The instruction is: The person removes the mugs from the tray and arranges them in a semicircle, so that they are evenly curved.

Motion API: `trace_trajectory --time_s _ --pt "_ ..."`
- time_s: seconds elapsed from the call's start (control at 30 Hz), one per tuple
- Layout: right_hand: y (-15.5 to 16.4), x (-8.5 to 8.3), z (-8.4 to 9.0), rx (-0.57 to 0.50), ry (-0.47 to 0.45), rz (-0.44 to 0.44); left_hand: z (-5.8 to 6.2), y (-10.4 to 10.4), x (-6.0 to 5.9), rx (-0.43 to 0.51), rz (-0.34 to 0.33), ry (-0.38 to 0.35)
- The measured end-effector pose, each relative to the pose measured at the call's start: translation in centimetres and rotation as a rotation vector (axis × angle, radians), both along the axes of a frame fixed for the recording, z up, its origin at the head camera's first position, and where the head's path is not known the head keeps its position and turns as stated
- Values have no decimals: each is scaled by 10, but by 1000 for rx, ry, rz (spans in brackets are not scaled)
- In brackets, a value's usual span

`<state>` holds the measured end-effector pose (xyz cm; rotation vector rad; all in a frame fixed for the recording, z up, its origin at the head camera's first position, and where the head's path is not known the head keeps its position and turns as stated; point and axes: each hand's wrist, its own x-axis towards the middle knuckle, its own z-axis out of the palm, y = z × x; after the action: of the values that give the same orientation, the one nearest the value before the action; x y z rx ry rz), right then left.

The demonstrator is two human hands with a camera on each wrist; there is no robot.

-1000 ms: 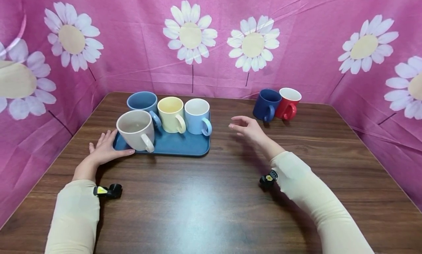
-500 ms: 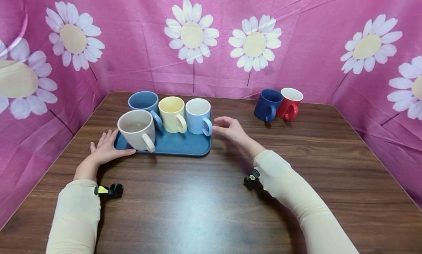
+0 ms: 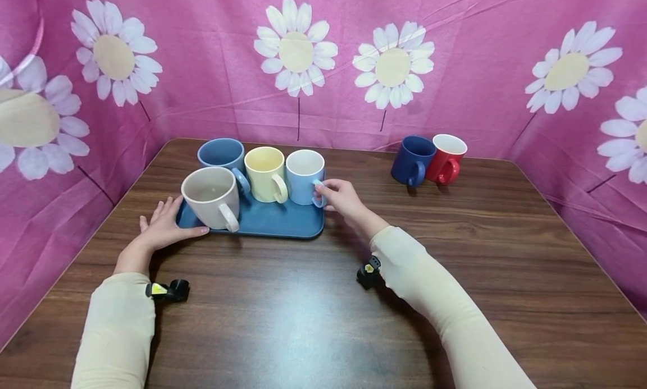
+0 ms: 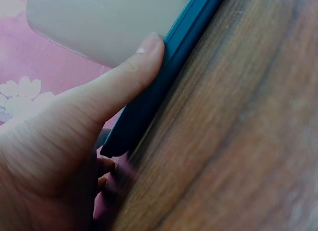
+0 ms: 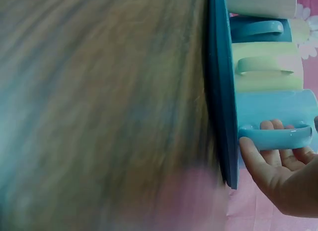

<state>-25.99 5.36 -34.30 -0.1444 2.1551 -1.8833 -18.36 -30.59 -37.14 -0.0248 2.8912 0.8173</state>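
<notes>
A light blue mug (image 3: 302, 181) stands upright at the right end of the blue tray (image 3: 283, 226). My right hand (image 3: 346, 201) holds its handle, with fingers reaching into the loop and the thumb near the handle's lower end in the right wrist view. At the tray's front left corner rests my left hand (image 3: 164, 226), fingers spread along the left side and the thumb (image 4: 129, 74) against the front rim. Beside that hand is a large beige mug (image 3: 209, 201). A pale yellow mug (image 3: 265, 178) and a blue mug (image 3: 221, 153) stand along the tray's back.
Toward the back right of the wooden table (image 3: 283, 316), a dark blue mug (image 3: 410, 161) and a red mug (image 3: 447, 153) stand close together. A pink cloth (image 3: 343, 119) with large daisies hangs behind and along both sides.
My right hand has moved left across the table to the light blue mug and taken hold of its handle. My left hand has kept its place at the tray corner.
</notes>
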Motion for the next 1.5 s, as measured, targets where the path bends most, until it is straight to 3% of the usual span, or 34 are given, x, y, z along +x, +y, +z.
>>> trace_trajectory --time_s 0.4,0.53,0.67,0.9,1.03,1.27,1.5 --pt "-15 -13 16 -28 -342 -64 -2 -1 -2 1 -5 -3" --pt "-18 -14 21 -50 -404 -85 -2 -1 -3 3 -6 -5" --pt "-18 -14 20 -56 -402 -92 -2 -1 -3 3 -9 -6" --pt "-8 -29 -4 -100 -385 -49 -2 0 -2 5 -12 -12" --pt "-5 -21 4 -115 -357 -56 -3 1 -2 6 -12 -11" --pt "11 4 35 -98 -266 -14 -2 0 -2 -3 -11 -4" --pt "38 14 48 -142 -237 19 -2 -2 -3 -3 -14 -2"
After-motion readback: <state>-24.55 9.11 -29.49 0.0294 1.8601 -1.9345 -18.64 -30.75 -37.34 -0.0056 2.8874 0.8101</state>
